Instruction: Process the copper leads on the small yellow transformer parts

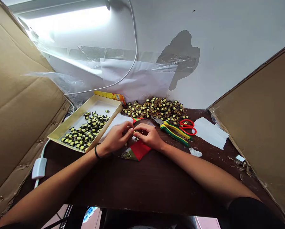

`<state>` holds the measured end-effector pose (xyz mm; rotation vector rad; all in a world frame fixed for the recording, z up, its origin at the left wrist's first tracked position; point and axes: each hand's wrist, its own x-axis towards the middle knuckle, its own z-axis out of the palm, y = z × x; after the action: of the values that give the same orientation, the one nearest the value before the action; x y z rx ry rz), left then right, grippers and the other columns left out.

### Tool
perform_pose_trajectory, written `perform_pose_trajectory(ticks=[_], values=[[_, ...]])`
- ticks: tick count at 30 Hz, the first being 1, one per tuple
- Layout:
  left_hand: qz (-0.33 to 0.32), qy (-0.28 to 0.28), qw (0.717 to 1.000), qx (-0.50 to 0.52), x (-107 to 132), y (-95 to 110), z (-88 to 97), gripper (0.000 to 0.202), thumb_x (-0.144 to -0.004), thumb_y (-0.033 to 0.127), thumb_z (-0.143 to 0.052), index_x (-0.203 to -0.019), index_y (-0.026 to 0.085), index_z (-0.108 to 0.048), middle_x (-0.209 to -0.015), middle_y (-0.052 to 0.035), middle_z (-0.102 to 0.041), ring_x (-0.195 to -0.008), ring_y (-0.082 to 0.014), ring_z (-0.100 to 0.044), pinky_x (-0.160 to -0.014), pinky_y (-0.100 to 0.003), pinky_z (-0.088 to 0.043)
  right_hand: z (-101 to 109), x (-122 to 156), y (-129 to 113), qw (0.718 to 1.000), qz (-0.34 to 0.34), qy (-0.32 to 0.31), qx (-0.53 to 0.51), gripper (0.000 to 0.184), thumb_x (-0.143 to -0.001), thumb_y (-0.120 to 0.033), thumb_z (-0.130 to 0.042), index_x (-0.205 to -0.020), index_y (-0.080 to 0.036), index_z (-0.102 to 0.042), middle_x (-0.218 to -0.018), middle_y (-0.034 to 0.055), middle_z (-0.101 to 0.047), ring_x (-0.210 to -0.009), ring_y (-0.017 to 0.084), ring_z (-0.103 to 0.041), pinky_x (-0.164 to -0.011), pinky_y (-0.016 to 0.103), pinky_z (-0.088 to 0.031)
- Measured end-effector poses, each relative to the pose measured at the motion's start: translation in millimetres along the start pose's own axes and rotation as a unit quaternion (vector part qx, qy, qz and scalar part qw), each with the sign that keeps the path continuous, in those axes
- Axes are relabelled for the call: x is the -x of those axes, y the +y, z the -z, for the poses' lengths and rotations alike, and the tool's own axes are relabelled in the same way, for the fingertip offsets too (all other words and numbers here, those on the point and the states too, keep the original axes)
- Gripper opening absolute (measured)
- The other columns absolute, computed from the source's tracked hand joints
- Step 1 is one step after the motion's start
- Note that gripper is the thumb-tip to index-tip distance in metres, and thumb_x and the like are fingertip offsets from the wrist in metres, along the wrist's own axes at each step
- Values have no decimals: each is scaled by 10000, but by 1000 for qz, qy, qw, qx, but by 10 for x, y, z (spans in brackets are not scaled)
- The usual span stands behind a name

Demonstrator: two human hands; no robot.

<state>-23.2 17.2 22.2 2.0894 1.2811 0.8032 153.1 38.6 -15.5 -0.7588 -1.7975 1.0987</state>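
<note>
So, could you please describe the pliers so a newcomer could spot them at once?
On the dark table, find the loose pile of yellow-and-black parts. The pliers lie in front of it, beside the scissors. Their handles are green and yellow; the scissors' are red.

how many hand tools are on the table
2: green-and-yellow pliers in front of the parts pile, red scissors just right of them. More may hide under the pile.
</note>
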Motion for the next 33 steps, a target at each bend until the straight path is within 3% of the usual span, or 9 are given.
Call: perform_pose_trajectory(ticks=[8,13,19,25,33], values=[[11,-33,999,22,8,34,8,316,-927,411,-427,-718,189,-510,-547,21,-576,-496,-117,-520,-505,-218,-383,2,1,-11,1000,9,2,0,205,-792,-397,-647,-791,-193,-663,-838,44,-656,-763,163,-576,-692,297,-461],[-6,-4,1000,4,15,21,-15,282,-912,365,-463,-699,186,-509,-562,12,-572,-519,-121,-517,-533,-226,-388,11,-8,-16,1000,-1,-1,-2,194,-789,-375,-645,-763,-183,-653,-797,34,-644,-728,149,-561,-659,279,-444],[-71,53,995,-43,21,9,-76,248,-868,261,-474,-633,186,-501,-589,-2,-539,-568,-126,-480,-572,-243,-368,3,-11,-4,1000,-13,0,-9,203,-791,-388,-642,-776,-186,-658,-815,29,-649,-771,154,-573,-715,281,-457],[-75,119,988,-68,63,10,-141,235,-826,224,-484,-592,195,-477,-545,10,-505,-540,-118,-438,-544,-239,-350,-1,-6,-5,999,-9,-15,-27,200,-793,-385,-639,-799,-187,-664,-840,37,-656,-800,161,-583,-731,284,-474],[-159,125,973,-107,56,-48,-139,215,-781,158,-502,-571,199,-481,-499,24,-505,-460,-100,-386,-509,-238,-314,-2,-1,-7,997,-33,-24,-71,198,-763,-377,-667,-801,-183,-672,-845,34,-643,-815,159,-588,-740,284,-482]])
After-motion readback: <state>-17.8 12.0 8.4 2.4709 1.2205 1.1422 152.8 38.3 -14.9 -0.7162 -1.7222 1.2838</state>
